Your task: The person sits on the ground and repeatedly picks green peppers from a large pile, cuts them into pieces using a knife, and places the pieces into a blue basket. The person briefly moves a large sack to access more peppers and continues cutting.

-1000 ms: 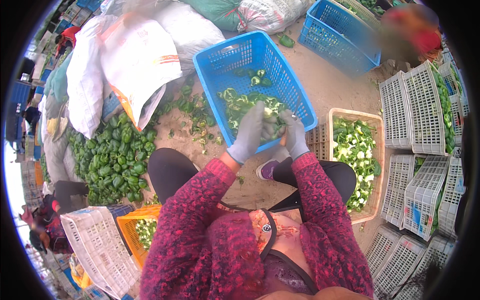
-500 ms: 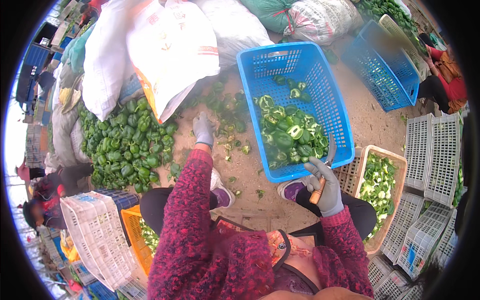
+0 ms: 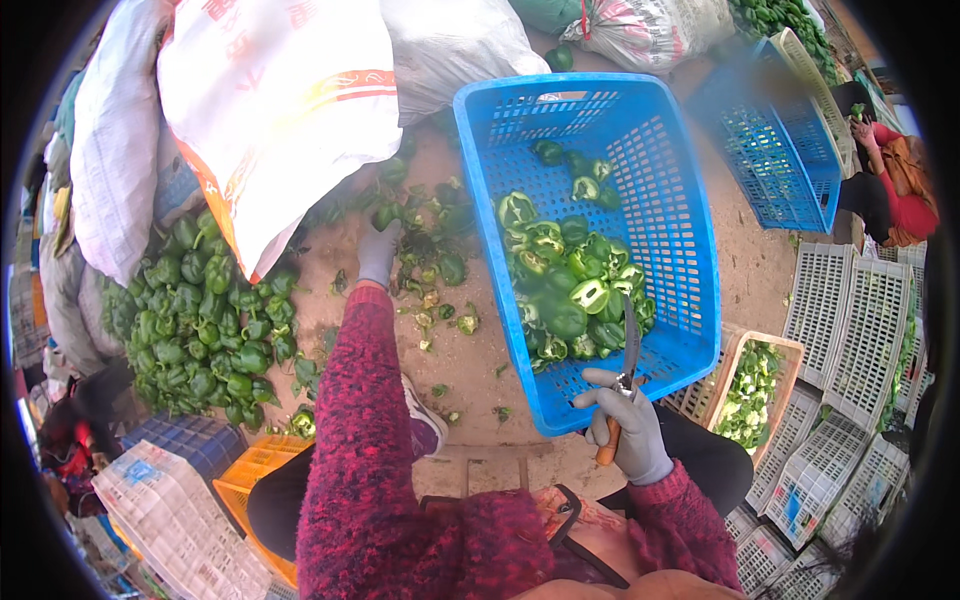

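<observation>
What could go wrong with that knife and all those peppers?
The knife in the right hand has its bare blade sticking up, seemingly over the blue crate. If the left hand, which is at a green pepper, came near that blade, it might get cut, even gloved.

Pepper scraps lie on the ground near the person's shoe, so a foot could perhaps slip on them.

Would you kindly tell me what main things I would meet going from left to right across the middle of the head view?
Heap of whole green peppers, grey-gloved left hand, blue perforated plastic crate, beige plastic crate of cut green pieces, pale latticed plastic crates.
</observation>
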`<state>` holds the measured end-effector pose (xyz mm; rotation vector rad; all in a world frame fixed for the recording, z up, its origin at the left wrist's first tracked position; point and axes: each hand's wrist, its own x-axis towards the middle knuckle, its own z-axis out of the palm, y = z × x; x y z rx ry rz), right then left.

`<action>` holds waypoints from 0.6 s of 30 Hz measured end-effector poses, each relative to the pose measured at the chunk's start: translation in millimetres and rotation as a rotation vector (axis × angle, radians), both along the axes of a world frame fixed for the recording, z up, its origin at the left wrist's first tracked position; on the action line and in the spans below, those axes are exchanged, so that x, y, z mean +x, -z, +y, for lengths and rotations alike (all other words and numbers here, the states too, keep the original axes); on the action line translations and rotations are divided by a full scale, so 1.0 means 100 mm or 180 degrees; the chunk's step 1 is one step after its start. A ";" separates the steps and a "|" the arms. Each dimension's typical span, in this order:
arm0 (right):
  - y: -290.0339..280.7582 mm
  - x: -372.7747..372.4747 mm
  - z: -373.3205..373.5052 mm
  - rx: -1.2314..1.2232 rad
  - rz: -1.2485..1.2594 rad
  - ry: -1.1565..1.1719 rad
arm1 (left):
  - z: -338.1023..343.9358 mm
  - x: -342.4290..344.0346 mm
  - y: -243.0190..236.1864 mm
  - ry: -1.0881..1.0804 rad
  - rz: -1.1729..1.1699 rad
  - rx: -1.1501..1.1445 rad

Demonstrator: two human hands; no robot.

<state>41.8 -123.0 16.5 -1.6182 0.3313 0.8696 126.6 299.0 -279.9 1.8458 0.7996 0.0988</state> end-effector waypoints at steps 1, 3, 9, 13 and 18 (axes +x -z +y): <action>-0.02 0.02 0.03 0.0170 -0.0019 0.0000 | -0.06 -0.09 -0.23 -0.0166 -0.0303 -0.0373; -0.05 0.06 0.10 0.0328 -0.0086 0.0096 | -0.34 -0.30 -0.77 0.0186 -0.0817 -0.0992; -0.27 -0.19 0.04 0.0347 -0.0429 -0.0614 | -1.77 -0.80 -2.24 0.1251 -0.1268 -0.1201; -0.51 -0.50 -0.18 0.0466 -0.0456 -0.0739 | -2.41 -1.29 -2.91 0.1386 -0.1683 -0.0466; -0.54 -0.84 -0.38 0.0544 -0.0876 -0.0714 | -2.79 -1.66 -3.42 0.1287 -0.1580 -0.0175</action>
